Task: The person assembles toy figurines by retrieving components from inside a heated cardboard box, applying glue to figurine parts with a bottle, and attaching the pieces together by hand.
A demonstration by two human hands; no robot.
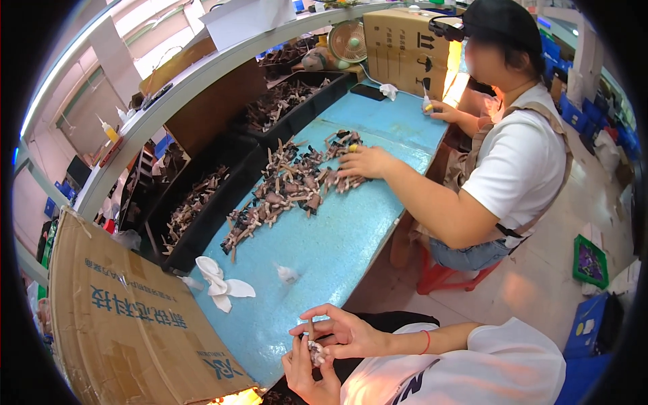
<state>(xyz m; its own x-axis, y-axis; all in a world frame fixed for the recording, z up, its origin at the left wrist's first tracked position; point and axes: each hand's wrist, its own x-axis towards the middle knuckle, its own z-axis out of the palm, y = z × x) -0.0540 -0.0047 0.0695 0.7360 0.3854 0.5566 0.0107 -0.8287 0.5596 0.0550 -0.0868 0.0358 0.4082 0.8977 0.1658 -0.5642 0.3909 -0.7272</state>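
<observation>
While the left hand (306, 379) and right hand (356, 335) pinch one small brown-and-white piece (315, 353) by the near edge of the desk (344, 239), its handling looks unfinished | many loose pieces (275, 198) remain toward the far edge | finished count: cannot tell

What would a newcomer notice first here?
Probably the heap of brown pieces strewn along the blue table, beside black bins holding more. Next, the co-worker seated at right, one hand on that heap. Nearest, low in view, the left hand and right hand hold a small piece.
</observation>
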